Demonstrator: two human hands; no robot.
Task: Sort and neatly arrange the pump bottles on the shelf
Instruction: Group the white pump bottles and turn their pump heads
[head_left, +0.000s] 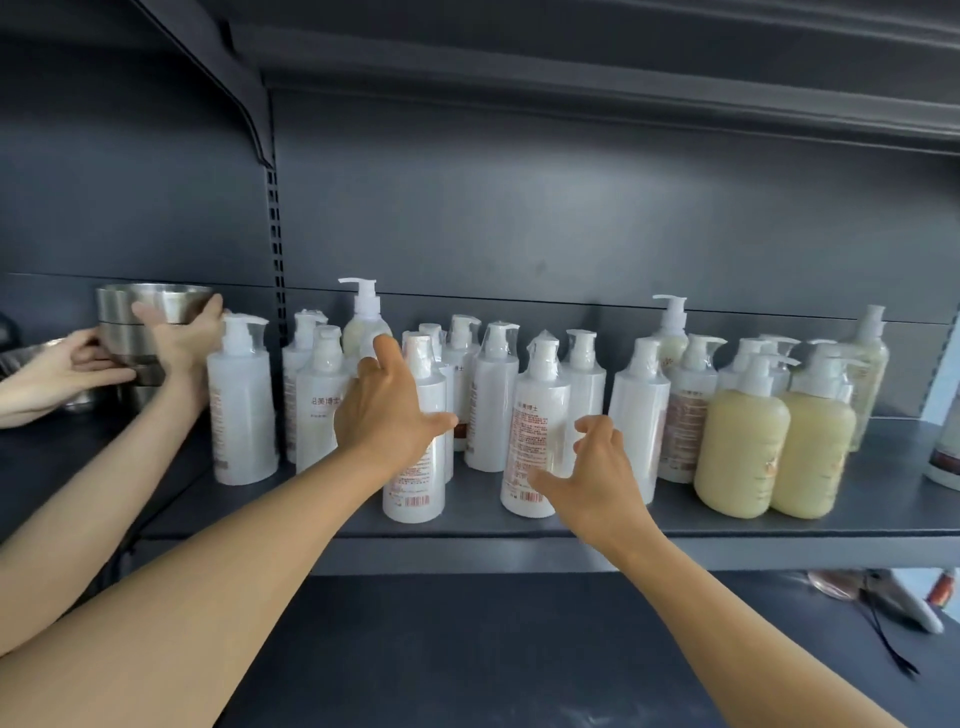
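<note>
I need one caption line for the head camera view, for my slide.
Left hand and right hand, both open, reach toward white pump bottles on a grey shelf.

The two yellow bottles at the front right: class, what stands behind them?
Behind the two yellow bottles stand several white pump bottles; mostly only their pumps and shoulders show. Their lower bodies and any more bottles behind are covered.

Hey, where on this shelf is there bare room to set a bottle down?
Bare shelf lies along the front edge left of the front white bottle, and between the yellow bottles and the container at the right edge. The middle cluster is crowded.
</note>
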